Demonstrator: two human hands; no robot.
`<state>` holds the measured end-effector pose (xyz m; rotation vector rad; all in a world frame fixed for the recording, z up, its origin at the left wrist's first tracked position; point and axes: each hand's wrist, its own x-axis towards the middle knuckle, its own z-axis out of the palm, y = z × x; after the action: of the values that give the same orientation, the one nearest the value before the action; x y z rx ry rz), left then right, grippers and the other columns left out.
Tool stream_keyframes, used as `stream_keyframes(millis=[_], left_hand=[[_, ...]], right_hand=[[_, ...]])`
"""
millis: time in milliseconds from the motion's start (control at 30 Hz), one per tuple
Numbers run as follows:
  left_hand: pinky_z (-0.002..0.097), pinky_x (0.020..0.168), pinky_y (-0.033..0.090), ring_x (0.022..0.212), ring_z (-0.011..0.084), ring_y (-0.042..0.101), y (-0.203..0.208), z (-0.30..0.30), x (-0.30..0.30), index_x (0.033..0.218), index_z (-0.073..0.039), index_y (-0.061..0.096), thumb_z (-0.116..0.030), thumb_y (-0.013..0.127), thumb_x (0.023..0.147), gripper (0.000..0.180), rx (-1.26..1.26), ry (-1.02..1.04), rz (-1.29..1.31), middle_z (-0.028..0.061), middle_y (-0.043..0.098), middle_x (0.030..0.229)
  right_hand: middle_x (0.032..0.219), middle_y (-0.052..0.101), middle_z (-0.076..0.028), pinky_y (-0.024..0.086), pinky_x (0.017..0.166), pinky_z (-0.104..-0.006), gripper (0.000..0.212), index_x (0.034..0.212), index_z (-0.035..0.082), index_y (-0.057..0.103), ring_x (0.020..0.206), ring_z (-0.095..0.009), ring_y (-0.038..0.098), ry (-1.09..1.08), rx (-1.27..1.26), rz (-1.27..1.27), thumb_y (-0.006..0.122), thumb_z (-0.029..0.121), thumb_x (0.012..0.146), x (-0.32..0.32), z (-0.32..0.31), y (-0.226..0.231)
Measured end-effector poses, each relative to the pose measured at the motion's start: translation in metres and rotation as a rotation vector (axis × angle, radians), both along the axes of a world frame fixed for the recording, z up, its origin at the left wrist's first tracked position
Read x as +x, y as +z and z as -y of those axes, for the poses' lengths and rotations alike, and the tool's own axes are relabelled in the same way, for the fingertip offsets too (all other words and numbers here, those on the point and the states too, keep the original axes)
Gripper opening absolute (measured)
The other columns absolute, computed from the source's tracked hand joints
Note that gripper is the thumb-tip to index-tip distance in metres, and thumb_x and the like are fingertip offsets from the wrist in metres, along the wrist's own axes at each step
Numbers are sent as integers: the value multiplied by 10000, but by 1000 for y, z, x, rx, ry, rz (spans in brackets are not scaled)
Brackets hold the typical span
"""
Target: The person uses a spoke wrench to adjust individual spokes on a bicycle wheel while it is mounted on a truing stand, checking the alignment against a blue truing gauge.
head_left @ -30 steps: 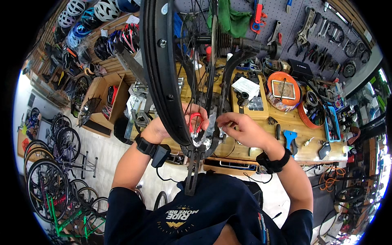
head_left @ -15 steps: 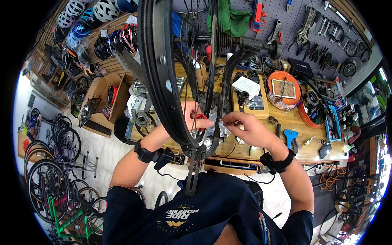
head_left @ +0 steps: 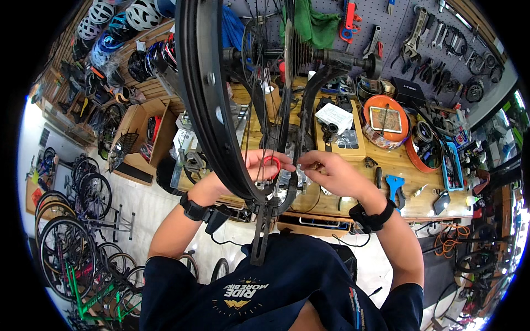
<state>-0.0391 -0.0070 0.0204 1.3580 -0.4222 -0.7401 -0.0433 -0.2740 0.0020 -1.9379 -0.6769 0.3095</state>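
Holding red tool (head_left: 279, 162) near rim edge (head_left: 206, 105)

Working from afar, I am seeing a dark navy shirt (head_left: 301, 270) clothing the torso, its short sleeves (head_left: 171, 282) matching it in colour. Pale block lettering (head_left: 243, 291) is standing out on the chest, with a golden emblem (head_left: 237, 303) ringed by fine dashes sitting beside it. Behind the left hand (head_left: 256, 165), I am noticing a black wrist strap (head_left: 193, 209) carrying a boxy black module (head_left: 216, 219); behind the right hand (head_left: 327, 170), another black strap (head_left: 380, 219) is circling the wrist. Thin black cables (head_left: 225, 241) are trailing below both.
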Motion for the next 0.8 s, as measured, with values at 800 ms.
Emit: stream_keyframes(millis=[800], left_hand=[[216, 703, 477, 775, 77, 591, 10, -3, -1, 979, -30, 619, -181, 810, 805, 300, 49, 50, 6, 27, 646, 888]], right_hand=[[944, 687, -157, 519, 786, -341, 249, 1122, -37, 621, 867, -232, 666, -37, -24, -35, 589, 95, 914, 3, 0, -7]])
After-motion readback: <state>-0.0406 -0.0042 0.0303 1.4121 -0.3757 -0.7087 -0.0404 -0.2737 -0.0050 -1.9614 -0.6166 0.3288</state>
